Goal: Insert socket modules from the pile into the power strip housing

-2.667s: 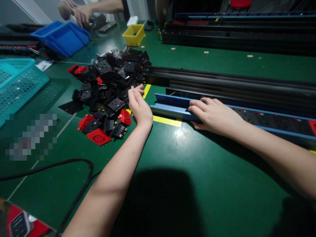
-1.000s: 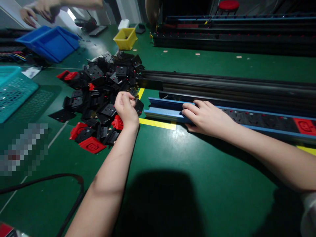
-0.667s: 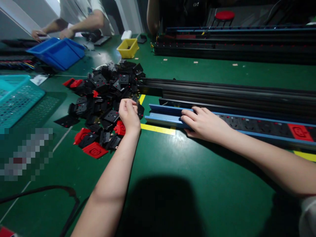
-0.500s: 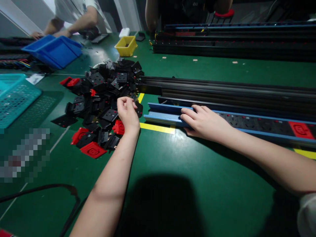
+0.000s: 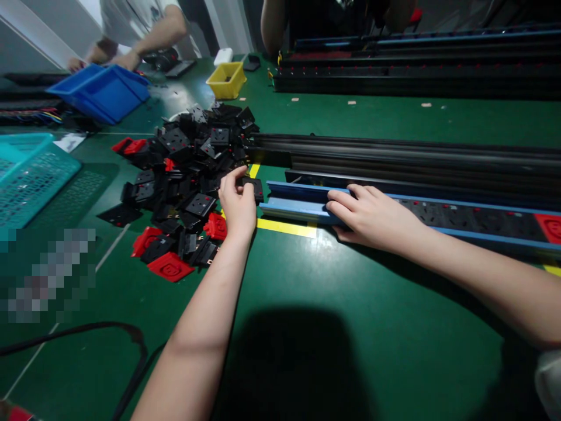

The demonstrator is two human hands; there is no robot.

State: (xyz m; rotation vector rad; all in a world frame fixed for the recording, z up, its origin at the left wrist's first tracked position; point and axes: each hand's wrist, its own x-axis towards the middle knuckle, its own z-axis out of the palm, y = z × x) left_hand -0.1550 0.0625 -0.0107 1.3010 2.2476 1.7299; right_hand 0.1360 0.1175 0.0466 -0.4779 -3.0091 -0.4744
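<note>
My left hand (image 5: pixel 238 204) is at the right edge of a heap of socket modules (image 5: pixel 175 143), its fingers curled on a black socket module (image 5: pixel 255 189); the palm side is partly hidden. To its right lies a long blue rail (image 5: pixel 302 204), an open channel whose left end is bare. My right hand (image 5: pixel 372 213) grips this rail, fingers over the channel and thumb at the near side. Right of that hand, black socket modules (image 5: pixel 464 219) and a red socket module (image 5: pixel 547 227) sit in the rail.
Black rails (image 5: pixel 394 146) lie behind the blue one. A yellow bin (image 5: pixel 227 80), a blue bin (image 5: pixel 100 93) and a turquoise basket (image 5: pixel 39 175) stand on the green table (image 5: pixel 289 280). Another person's hands (image 5: pixel 127 60) are by the blue bin. A black cable (image 5: pixel 87 327) lies near left.
The view has shifted slightly, moving most things a little right in the picture. My left hand's fingers have opened slightly around the black socket module, which has turned. My right hand stays on the rail.
</note>
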